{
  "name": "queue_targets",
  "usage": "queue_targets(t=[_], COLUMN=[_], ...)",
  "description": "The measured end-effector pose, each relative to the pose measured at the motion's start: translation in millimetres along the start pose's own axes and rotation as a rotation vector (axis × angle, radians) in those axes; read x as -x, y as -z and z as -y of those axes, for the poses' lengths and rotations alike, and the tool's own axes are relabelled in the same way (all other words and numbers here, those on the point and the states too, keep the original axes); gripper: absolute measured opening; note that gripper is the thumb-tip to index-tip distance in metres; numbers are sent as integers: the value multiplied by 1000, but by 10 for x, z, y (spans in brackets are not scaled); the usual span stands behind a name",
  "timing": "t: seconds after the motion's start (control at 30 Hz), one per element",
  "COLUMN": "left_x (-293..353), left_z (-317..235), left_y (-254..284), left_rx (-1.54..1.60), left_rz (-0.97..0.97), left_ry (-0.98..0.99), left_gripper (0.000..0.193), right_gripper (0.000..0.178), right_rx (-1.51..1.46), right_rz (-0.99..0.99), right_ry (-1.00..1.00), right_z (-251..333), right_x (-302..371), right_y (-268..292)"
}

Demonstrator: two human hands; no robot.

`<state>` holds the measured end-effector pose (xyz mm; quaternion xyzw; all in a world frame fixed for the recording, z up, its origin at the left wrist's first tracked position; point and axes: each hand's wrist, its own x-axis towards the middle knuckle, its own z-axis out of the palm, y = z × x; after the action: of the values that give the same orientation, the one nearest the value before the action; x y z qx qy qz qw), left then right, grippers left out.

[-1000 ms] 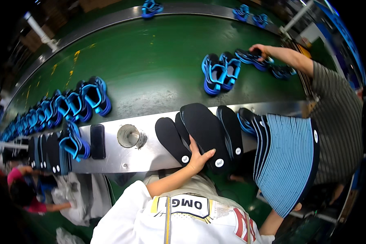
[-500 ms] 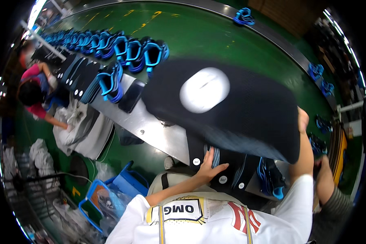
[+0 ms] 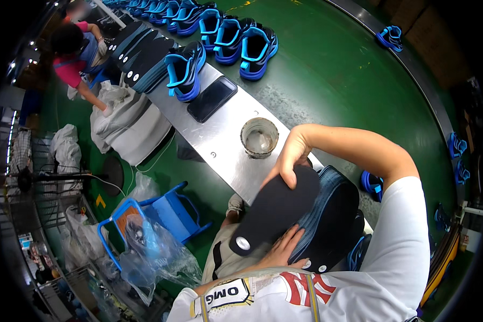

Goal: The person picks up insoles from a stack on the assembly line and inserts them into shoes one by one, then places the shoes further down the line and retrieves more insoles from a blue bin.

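Observation:
A black insole (image 3: pixel 285 201) with a round white sticker at its heel is gripped at the toe end by my right hand (image 3: pixel 294 156), thumb on top. It hangs tilted just left of a thick stack of insoles (image 3: pixel 342 201), whose layered edges look grey-blue. My left hand (image 3: pixel 284 248) lies with fingers stretched against the near left side of that stack, partly under the held insole. A dirty-rimmed round pot (image 3: pixel 259 137) stands on the metal bench beyond my right hand.
On the metal bench (image 3: pixel 220 144) lie a phone (image 3: pixel 212 99), a blue-black shoe (image 3: pixel 184 72) and more insole stacks (image 3: pixel 145 63). Shoes (image 3: pixel 256 52) line the green conveyor belt. A blue stool (image 3: pixel 169 217) with plastic bags stands at left. A co-worker (image 3: pixel 72 59) reaches into a white sack (image 3: pixel 124 115).
The insole in my right hand has dropped from close before the camera to beside the stack. The view has shifted, bringing the pot into sight. My left hand stays by the stack.

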<state>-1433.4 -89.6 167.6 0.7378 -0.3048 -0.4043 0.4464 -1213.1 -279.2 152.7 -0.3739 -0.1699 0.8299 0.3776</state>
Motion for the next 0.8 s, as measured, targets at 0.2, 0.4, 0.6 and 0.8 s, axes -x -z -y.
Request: queue_targets(t=[0.2,0.4,0.6,0.8], left_x=[90,-120,-250,-344], left_z=[-129,-443,-600,-661], left_y=[69,380,460,606], left_rx=[-909,-1016,-1086,-1155], left_rz=[-519,-290,-168,-136], left_ry=[-711,-157,-190,-368], left_gripper=[38,93,108,97], right_gripper=[69,63,70,81], right_rx=[79,149,652,-328], right_rz=[-327,-683,-1724,-2486], right_ry=[104,131,-113,578], right_z=[-176,-145,-435,-1276], right_x=[195,412,411,-653], right_y=[-70,-574,-1415,-2047])
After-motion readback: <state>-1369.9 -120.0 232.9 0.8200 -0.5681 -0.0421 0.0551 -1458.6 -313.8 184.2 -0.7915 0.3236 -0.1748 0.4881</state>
